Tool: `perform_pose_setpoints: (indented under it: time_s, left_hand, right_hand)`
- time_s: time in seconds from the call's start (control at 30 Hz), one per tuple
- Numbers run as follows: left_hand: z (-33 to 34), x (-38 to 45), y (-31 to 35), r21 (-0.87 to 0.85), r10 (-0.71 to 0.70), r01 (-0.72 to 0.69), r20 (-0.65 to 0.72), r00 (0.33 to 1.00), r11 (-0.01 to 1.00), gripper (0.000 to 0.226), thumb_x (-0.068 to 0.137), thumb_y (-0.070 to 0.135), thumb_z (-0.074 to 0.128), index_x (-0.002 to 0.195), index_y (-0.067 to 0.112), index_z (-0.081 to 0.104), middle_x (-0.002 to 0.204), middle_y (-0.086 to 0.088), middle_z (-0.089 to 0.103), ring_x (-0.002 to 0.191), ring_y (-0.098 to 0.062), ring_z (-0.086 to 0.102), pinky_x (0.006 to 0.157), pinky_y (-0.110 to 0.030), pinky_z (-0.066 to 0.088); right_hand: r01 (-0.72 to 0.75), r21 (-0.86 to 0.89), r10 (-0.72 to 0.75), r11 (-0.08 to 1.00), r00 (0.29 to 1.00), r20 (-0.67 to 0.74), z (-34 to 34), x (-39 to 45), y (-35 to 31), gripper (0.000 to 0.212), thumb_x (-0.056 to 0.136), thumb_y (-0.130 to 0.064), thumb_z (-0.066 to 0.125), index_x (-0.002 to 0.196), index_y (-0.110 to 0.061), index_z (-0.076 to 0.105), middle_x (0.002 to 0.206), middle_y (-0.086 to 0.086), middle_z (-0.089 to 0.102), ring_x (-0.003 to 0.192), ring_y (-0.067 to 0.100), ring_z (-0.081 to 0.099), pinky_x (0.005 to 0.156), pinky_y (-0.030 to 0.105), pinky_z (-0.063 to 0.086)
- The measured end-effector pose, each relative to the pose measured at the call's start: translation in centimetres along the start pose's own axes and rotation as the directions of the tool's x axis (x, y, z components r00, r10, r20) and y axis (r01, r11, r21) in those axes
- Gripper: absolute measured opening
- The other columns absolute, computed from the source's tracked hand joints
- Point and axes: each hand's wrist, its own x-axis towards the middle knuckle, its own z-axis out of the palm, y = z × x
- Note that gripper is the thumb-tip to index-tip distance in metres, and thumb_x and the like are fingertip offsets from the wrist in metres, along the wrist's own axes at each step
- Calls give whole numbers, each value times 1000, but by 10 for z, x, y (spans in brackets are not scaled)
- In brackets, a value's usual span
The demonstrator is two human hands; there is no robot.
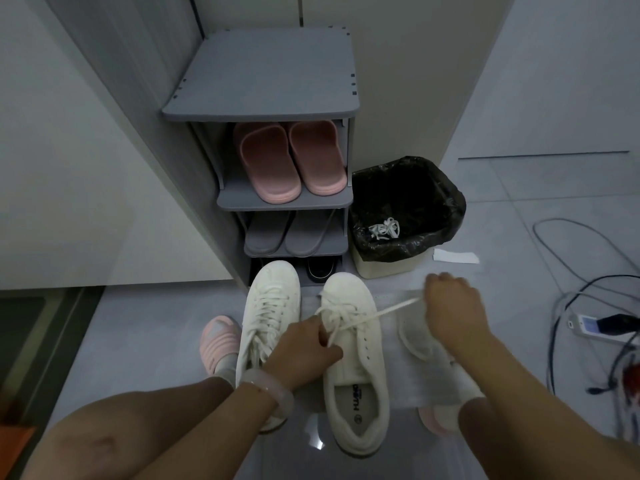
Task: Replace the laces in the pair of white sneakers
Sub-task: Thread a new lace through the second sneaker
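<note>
Two white sneakers stand side by side on the floor, toes toward the shoe rack. The left sneaker [269,313] is laced. My left hand [304,344] pinches the lace at the eyelets of the right sneaker [353,358]. My right hand [453,306] grips the other end of that white lace [391,310] and holds it taut out to the right. A clear plastic wrapper [422,355] lies beside the right sneaker, under my right forearm. Old white laces [385,228] lie in the bin.
A grey shoe rack [277,161] with pink slippers [287,161] and grey slippers stands straight ahead. A bin lined with a black bag [405,216] sits right of it. Cables and a power strip [602,323] lie at the far right. My feet wear pink slippers.
</note>
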Motion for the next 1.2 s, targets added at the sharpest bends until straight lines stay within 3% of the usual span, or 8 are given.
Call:
perform_pose_setpoints:
  time_s: [0.1,0.2,0.3,0.47,0.67,0.87,1.0,1.2]
  left_hand:
    - [0,-2,-1,-65,-52,52,3,999,997,25,74,30,68,78,20,45,75,6,54,66,-4,49,54,-15,38]
    - [-1,-2,-1,-87,-74,74,0,997,993,39,74,39,70,93,20,42,80,11,52,70,0,49,53,-13,35]
    - [-1,-3,0,-98,-59,58,-10,998,993,48,74,40,71,102,22,36,84,12,52,73,3,48,54,-11,34]
    - [-2,-1,-1,-101,-71,72,9,997,992,53,76,30,67,115,17,35,80,8,53,68,-1,51,51,-13,37]
    - [-5,1,-3,-86,-90,93,45,995,992,52,79,25,63,120,15,34,79,5,51,65,-2,48,46,-10,33]
    - [2,-7,4,25,122,-121,-44,992,992,36,83,32,61,114,23,46,75,5,56,65,-7,53,55,-16,37]
    - [5,-6,10,210,279,-253,-107,954,944,31,87,31,55,115,16,58,97,-4,56,87,-15,53,73,-21,38]
    - [2,-1,13,64,262,-254,-211,942,965,17,89,16,56,100,10,67,95,-5,63,82,-13,58,74,-15,42]
  right_hand:
    - [5,6,-5,1000,999,53,-2,1,11,25,90,-9,44,113,-12,53,113,5,54,103,24,53,79,30,38]
    - [231,273,-257,934,965,61,5,-4,-16,36,93,-25,49,128,-24,46,127,0,47,115,21,47,93,33,37]
    - [393,243,-417,887,908,52,15,-14,-47,30,95,-27,45,124,-23,49,124,1,49,113,21,46,91,32,36]
    - [373,30,-374,927,927,17,20,-14,-45,23,90,-5,41,111,-13,47,114,5,53,105,24,50,83,31,36]
    - [-13,-37,13,999,1000,4,9,-6,5,21,85,-4,43,105,-10,49,105,5,58,95,22,56,73,27,35]
    - [262,383,-300,886,953,43,18,-10,-11,34,94,-21,48,128,-18,47,126,4,51,112,23,50,92,33,42]
    - [401,254,-427,880,903,54,28,-21,-38,31,94,-19,42,125,-18,43,117,5,58,104,23,53,87,32,42]
    - [426,354,-465,832,885,29,17,-20,-30,20,96,-26,41,104,-14,55,100,6,64,92,22,58,73,32,43]
